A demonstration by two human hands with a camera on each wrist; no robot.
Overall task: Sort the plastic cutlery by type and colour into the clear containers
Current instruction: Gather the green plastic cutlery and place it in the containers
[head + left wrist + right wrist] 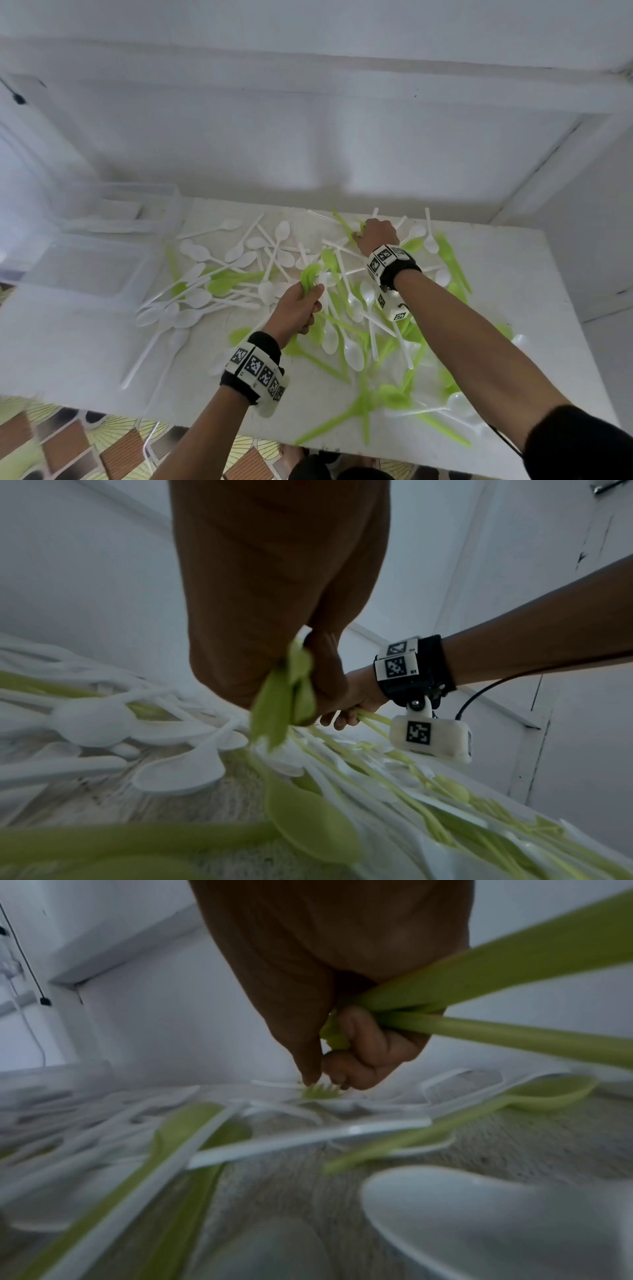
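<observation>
A jumble of white and green plastic cutlery point(308, 301) covers the white table point(85, 335). My left hand point(308, 301) hovers over the middle of the pile and grips a bunch of green spoons point(311, 273), whose bowls point(284, 704) stick out past the fist. My right hand point(371, 234) reaches to the far side of the pile. It holds several green handles point(496, 985) in its curled fingers, while thumb and forefinger pinch the head of a green fork point(320, 1092) lying on the pile. Two clear containers point(89, 270) point(126, 209) stand at the far left.
The table's near edge point(171, 423) runs above a patterned floor point(68, 452). A white wall point(308, 137) rises right behind the table. Loose white spoons point(191, 301) lie between the pile and the containers. A cable point(486, 696) hangs from my right wrist unit.
</observation>
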